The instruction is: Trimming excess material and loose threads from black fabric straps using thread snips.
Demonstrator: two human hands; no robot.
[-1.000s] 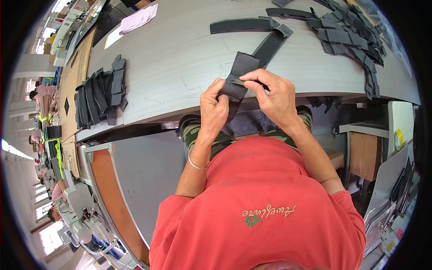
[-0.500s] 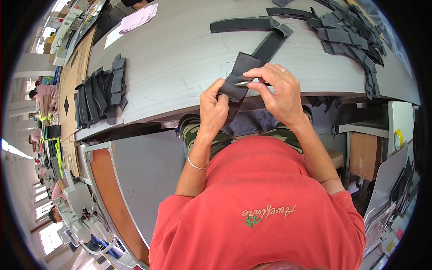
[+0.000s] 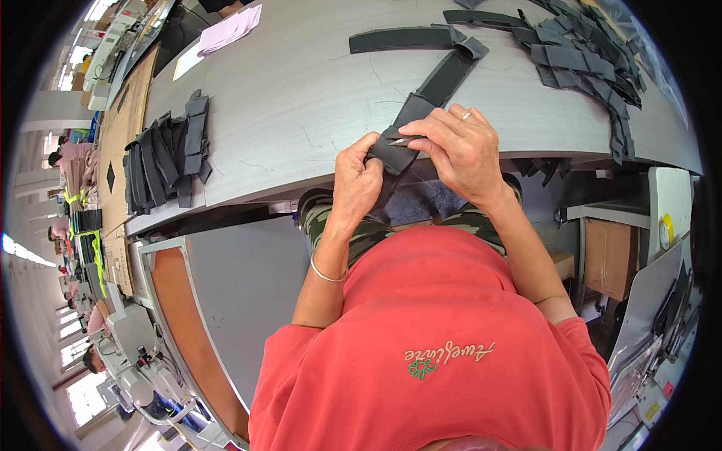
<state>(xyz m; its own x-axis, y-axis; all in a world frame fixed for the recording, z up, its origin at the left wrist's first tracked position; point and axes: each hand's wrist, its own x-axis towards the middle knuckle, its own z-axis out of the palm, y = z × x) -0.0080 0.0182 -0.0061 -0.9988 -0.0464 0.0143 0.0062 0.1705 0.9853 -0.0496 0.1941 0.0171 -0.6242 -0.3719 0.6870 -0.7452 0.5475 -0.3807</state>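
1. Two hands meet at the near edge of the grey worktable (image 3: 301, 83), both closed on one dark grey fabric strap (image 3: 421, 101) that runs from the table's edge up and away toward the far right.
2. The left hand (image 3: 357, 180) pinches the strap's near end between thumb and fingers, holding it just off the table's edge, above the lap.
3. The right hand (image 3: 459, 150) is closed on the same end from the other side, and its fingertips also grip a small slim metal tool (image 3: 402, 140), likely thread snips, though it is too small to tell for sure. A ring shows on one finger.
4. To do this step well, I judge the left hand should keep the end taut and flat, so the tool's tip meets only a stray thread and not the strap's face.
5. Short, light strokes close to the seam seem wise; a deep bite could nick the fabric.
6. A stack of similar dark pieces (image 3: 165, 154) lies on the table well to the left, apart from the hands.
7. A looser heap of dark straps (image 3: 587, 68) spreads at the far right, near the long strap's far end.
8. Pink fabric pieces (image 3: 229, 30) rest at the table's far side.
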